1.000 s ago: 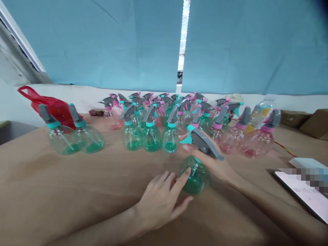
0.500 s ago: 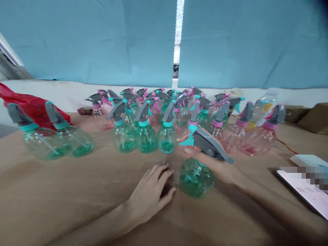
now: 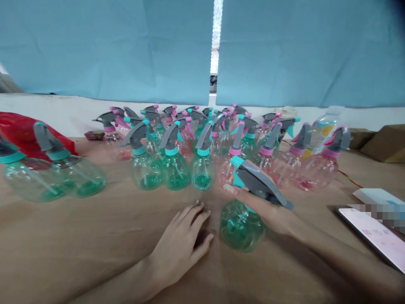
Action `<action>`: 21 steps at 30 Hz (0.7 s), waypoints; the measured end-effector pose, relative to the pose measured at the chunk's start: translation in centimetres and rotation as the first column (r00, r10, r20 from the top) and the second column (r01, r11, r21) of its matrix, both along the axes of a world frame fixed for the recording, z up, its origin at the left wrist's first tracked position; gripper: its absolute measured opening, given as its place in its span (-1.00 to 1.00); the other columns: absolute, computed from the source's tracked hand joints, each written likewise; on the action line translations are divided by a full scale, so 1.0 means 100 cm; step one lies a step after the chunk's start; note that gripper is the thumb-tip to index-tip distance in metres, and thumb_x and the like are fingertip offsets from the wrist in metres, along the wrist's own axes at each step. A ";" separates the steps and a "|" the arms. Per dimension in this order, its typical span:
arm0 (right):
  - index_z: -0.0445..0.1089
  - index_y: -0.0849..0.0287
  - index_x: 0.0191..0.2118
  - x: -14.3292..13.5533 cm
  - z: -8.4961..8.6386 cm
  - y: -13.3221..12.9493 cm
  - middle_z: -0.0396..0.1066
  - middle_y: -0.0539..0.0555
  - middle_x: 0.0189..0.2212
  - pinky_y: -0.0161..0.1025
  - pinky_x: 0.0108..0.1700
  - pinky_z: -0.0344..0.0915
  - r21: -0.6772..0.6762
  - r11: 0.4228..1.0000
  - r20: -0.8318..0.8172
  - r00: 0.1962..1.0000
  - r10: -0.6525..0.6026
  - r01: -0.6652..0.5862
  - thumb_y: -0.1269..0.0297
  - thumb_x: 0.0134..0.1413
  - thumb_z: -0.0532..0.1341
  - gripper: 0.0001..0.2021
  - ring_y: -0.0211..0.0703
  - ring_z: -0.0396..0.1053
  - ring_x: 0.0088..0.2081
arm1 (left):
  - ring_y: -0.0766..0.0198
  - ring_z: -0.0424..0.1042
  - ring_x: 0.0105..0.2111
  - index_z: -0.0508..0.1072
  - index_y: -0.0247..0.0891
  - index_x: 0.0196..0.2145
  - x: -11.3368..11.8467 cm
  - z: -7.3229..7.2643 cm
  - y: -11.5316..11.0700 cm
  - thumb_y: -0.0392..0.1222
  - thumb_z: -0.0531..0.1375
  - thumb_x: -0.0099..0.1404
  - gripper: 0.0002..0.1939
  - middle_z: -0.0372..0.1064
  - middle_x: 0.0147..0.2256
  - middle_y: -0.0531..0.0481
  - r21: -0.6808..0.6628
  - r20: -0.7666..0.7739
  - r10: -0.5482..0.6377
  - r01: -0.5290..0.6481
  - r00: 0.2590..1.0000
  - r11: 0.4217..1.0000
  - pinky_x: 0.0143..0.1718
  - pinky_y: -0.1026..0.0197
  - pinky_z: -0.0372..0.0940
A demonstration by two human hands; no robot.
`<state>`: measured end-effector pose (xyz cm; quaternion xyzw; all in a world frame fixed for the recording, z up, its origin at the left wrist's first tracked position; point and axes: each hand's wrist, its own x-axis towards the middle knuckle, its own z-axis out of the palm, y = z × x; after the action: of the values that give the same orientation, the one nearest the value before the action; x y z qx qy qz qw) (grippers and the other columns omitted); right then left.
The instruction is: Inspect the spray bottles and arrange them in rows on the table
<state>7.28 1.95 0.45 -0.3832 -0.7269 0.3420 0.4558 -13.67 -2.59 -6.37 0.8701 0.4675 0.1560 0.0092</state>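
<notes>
Over on the far left I see a red plastic bag (image 3: 31,133), and just in front of it two green-tinted bottles (image 3: 84,177) with gray sprayer heads, the outer one cut off by the edge of view. Further along, the left hand (image 3: 179,242) is low over the tabletop (image 3: 110,236), its fingers loosely spread and holding nothing. Behind that hand, three green bottles (image 3: 176,171) stand in a row, each with a little green liquid, and more sprayers crowd up behind them. To the right of the left hand, near the front, is the green spray bottle (image 3: 242,230), tilted, with the fingers of the right hand (image 3: 268,207) wrapped around its neck by the turquoise trigger; whether its base touches the tabletop I can't tell. Past it stand pink bottles (image 3: 318,171), then a clear bottle (image 3: 325,124) behind them, and nearer, at the right edge, a phone (image 3: 367,232) lies beside a white box (image 3: 378,197)
</notes>
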 end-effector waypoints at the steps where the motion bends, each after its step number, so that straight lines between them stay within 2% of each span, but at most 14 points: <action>1: 0.37 -0.01 -0.16 0.000 -0.002 0.001 0.47 0.02 -0.33 -0.16 -0.29 0.42 -0.053 0.998 -0.019 1.000 0.014 -0.015 0.05 0.09 0.20 -0.77 -0.09 0.45 -0.34 | -0.02 0.26 0.13 0.30 -0.29 0.09 0.000 0.000 0.000 -0.12 0.09 0.35 -0.61 0.29 0.12 -0.21 0.004 -0.001 -0.001 0.001 1.000 1.000 0.08 -0.10 0.26; 3: 0.36 -0.03 -0.08 0.001 -0.004 0.001 0.49 0.03 -0.24 -0.11 -0.22 0.43 -0.156 0.985 -0.071 0.996 0.059 -0.069 0.06 0.09 0.21 -0.72 -0.06 0.47 -0.29 | -0.02 0.25 0.14 0.30 -0.29 0.10 0.000 0.001 0.000 -0.12 0.09 0.35 -0.60 0.28 0.13 -0.21 0.008 -0.017 0.001 -0.001 1.000 1.000 0.08 -0.10 0.26; 5: 0.34 -0.03 -0.04 0.001 -0.007 0.002 0.49 0.04 -0.18 -0.07 -0.15 0.42 -0.187 0.976 -0.112 0.989 0.096 -0.116 0.08 0.09 0.21 -0.69 -0.05 0.48 -0.25 | -0.02 0.24 0.15 0.28 -0.30 0.12 -0.001 0.000 0.001 -0.12 0.09 0.36 -0.58 0.27 0.14 -0.22 0.012 -0.041 0.001 0.000 0.999 1.000 0.09 -0.10 0.26; 12: 0.36 -0.03 -0.06 0.000 -0.007 0.003 0.50 0.03 -0.19 -0.08 -0.16 0.43 -0.121 0.989 -0.108 0.992 0.067 -0.080 0.11 0.05 0.25 -0.69 -0.06 0.49 -0.26 | -0.05 0.15 0.20 0.27 -0.30 0.15 -0.003 -0.007 0.002 -0.06 0.06 0.37 -0.55 0.17 0.20 -0.25 0.036 -0.070 0.034 -0.032 0.997 0.999 0.11 -0.14 0.21; 21: 0.37 -0.06 -0.06 0.002 -0.010 0.002 0.50 0.00 -0.21 -0.05 -0.17 0.45 -0.108 0.993 -0.077 0.996 0.040 -0.049 0.10 0.09 0.25 -0.72 -0.03 0.49 -0.23 | -0.06 0.16 0.20 0.28 -0.30 0.16 -0.002 -0.001 0.002 -0.05 0.07 0.37 -0.54 0.18 0.20 -0.24 -0.020 -0.082 0.023 -0.025 0.996 0.999 0.11 -0.14 0.21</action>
<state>7.45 2.16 -0.57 -0.3784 -0.6977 0.4058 0.4531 -13.88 -2.43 -6.50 0.8699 0.4795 0.1157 -0.0026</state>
